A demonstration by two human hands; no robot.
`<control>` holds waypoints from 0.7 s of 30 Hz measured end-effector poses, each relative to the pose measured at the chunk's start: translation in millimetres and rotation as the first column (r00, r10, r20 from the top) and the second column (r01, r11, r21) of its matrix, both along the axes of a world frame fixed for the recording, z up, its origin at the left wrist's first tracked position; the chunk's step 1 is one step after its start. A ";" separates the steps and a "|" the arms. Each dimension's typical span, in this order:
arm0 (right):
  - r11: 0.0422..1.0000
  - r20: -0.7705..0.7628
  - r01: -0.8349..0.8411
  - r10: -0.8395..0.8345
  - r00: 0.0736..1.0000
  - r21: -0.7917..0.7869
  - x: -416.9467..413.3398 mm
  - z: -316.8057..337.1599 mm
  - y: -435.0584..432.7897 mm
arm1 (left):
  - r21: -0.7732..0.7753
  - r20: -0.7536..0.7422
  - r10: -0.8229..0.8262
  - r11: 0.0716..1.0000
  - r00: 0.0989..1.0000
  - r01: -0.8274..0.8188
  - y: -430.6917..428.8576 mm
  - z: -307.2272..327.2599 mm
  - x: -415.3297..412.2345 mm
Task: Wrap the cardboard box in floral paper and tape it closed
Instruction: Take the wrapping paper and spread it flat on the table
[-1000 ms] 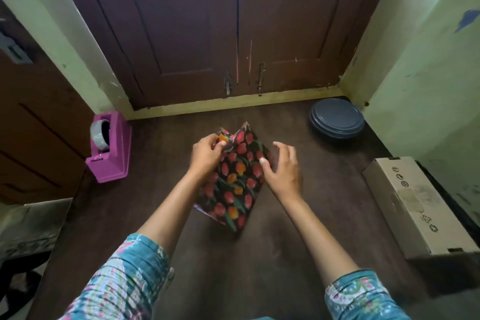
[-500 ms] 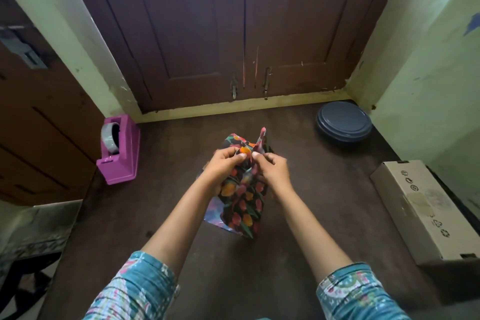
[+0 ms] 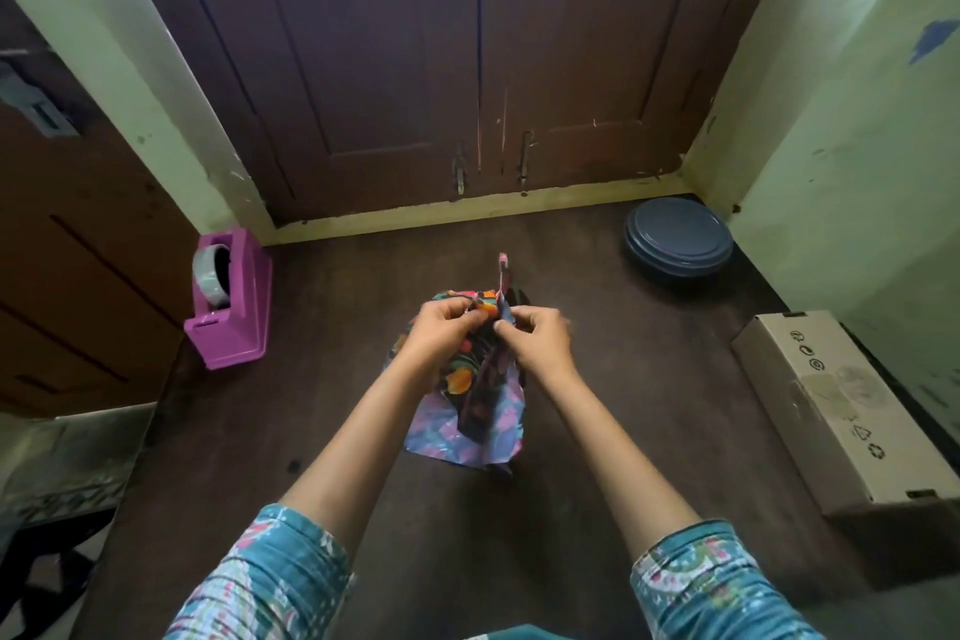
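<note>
- Your left hand pinches the upper edge of the floral paper. Its fingers are curled around the fold.
- Your right hand pinches the same paper just beside the left fingers. Its fingers are curled, and the thumb presses on the sheet.
- The two sets of fingers are nearly touching. A narrow flap of paper stands upright between them and rises above them.
- The rest of the floral paper hangs below the fingers, toward you. Its lower edge rests on the counter, and the pale purple reverse side shows at the bottom.
- The cardboard box lies bare on the counter, well apart from the fingers on their right side. Its long side runs along the wall.
- The pink tape dispenser stands on the counter, well to the left of the fingers, with a roll of tape loaded.
- A dark blue round dish sits beyond the fingers and to their right, in the corner.
- Closed brown doors stand beyond the fingers, at the far edge of the counter.
</note>
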State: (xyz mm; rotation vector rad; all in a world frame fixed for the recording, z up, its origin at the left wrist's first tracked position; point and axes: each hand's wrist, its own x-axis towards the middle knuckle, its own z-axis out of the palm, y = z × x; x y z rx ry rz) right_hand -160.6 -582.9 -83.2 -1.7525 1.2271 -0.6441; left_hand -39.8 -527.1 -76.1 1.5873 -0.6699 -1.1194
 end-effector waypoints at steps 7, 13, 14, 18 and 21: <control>0.988 -0.190 0.075 -0.100 0.977 -0.136 -18.7 11.5 -10.1 | 0.066 0.381 0.221 0.962 0.898 -0.265 -0.3 -12.2 31.1; 0.982 -0.217 0.137 -0.163 0.963 -0.131 -22.1 8.4 -13.3 | 0.152 0.346 0.312 0.912 0.885 -0.381 5.4 -24.8 48.5; 0.977 -0.232 0.173 -0.199 0.952 -0.128 -28.0 8.4 -16.3 | 0.151 0.386 0.326 0.900 0.863 -0.408 9.8 -27.0 54.2; 0.969 -0.245 0.229 -0.246 0.938 -0.096 -42.7 12.0 -23.4 | 0.176 0.459 0.260 0.911 0.850 -0.373 26.0 -27.3 56.9; 0.974 -0.260 0.225 -0.219 0.940 -0.006 -31.2 11.9 -18.6 | 0.171 0.082 0.170 0.968 0.982 -0.182 25.2 -27.8 35.8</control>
